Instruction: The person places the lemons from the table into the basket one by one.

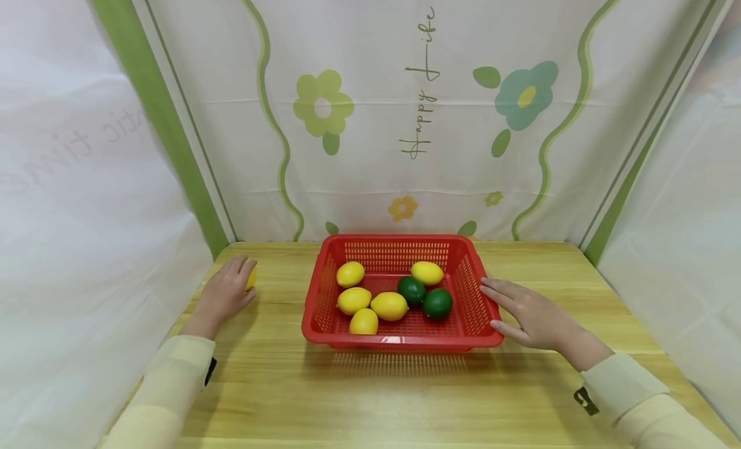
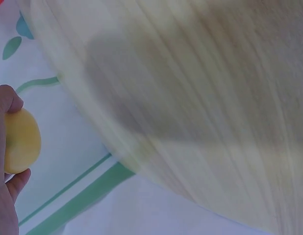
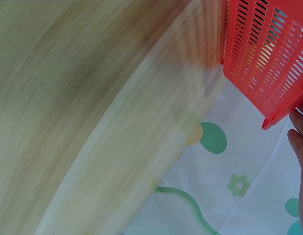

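Note:
On the left side of the table, my left hand (image 1: 227,288) grips a yellow lemon (image 1: 251,278), mostly covered by the fingers in the head view. The left wrist view shows this lemon (image 2: 24,141) between thumb and fingers. A red plastic basket (image 1: 405,341) with slotted walls stands in the middle. Inside lie several yellow lemons (image 1: 390,306) and two dark green fruits (image 1: 437,303). My right hand (image 1: 535,315) rests its extended fingers on the basket's right rim; the right wrist view shows fingertips at the rim of the red basket (image 3: 269,58).
The wooden table (image 1: 370,404) runs beneath everything. White curtains with printed flowers (image 1: 323,105) and green stripes enclose it at the back and both sides, close to the table edges.

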`<act>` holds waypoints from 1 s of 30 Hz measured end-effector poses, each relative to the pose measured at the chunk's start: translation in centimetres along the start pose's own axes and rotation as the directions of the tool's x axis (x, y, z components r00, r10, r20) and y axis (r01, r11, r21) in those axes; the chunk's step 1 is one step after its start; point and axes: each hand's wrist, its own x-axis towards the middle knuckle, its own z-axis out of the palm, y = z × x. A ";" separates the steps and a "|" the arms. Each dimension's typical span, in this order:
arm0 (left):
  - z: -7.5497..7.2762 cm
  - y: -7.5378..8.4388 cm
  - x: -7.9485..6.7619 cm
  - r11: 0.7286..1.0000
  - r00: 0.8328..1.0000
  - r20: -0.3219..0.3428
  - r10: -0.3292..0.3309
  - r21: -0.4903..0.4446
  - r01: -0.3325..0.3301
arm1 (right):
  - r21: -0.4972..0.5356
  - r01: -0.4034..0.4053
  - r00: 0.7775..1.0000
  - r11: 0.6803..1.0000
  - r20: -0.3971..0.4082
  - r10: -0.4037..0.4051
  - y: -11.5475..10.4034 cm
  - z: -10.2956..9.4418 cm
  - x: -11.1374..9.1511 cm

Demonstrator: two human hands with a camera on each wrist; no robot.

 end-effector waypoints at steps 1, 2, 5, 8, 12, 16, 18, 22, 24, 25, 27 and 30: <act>0.0 0.0 0.1 1.000 1.000 -0.004 0.007 0.001 -0.007 | -0.001 0.001 1.000 1.000 -0.002 -0.001 0.0 0.0 0.0; 0.0 0.0 0.2 1.000 1.000 -0.010 0.015 0.003 -0.015 | -0.002 0.002 1.000 1.000 -0.004 -0.002 0.0 0.0 0.0; 0.0 0.2 0.5 0.999 0.999 -0.027 0.037 0.009 -0.037 | -0.003 0.006 1.000 1.000 -0.008 -0.006 0.0 0.1 0.0; -0.2 0.5 1.0 0.999 0.998 -0.041 0.053 0.010 -0.053 | -0.003 0.006 1.000 1.000 -0.010 -0.006 0.0 0.1 0.0; -0.8 1.1 1.8 0.998 0.996 -0.052 0.070 0.001 -0.070 | -0.004 0.004 1.000 1.000 -0.010 -0.004 0.0 0.1 0.0; -1.4 1.8 2.7 0.996 0.994 -0.067 0.089 0.001 -0.089 | -0.009 -0.003 1.000 1.000 -0.011 0.002 0.0 0.1 0.0; -1.7 2.1 3.1 0.995 0.992 -0.075 0.100 0.003 -0.100 | -0.012 -0.003 1.000 1.000 -0.012 0.003 0.0 0.1 0.0; -2.0 2.6 3.8 0.993 0.988 -0.096 0.121 0.006 -0.121 | -0.011 0.003 1.000 1.000 -0.014 -0.003 0.0 0.1 0.0; -2.1 2.8 4.1 0.991 0.986 -0.107 0.130 0.007 -0.130 | -0.007 0.005 1.000 1.000 -0.014 -0.005 0.0 0.1 0.0; -2.2 2.9 4.2 0.991 0.984 -0.113 0.135 0.006 -0.136 | -0.007 0.005 1.000 1.000 -0.012 -0.005 0.0 0.1 0.0; -2.2 3.1 4.5 0.989 0.982 -0.120 0.146 0.002 -0.147 | -0.007 0.003 1.000 1.000 -0.008 -0.003 0.0 0.1 0.0; -2.5 3.4 5.1 0.986 0.978 -0.125 0.165 0.001 -0.167 | -0.008 -0.004 1.000 1.000 -0.004 0.004 -0.1 0.0 0.0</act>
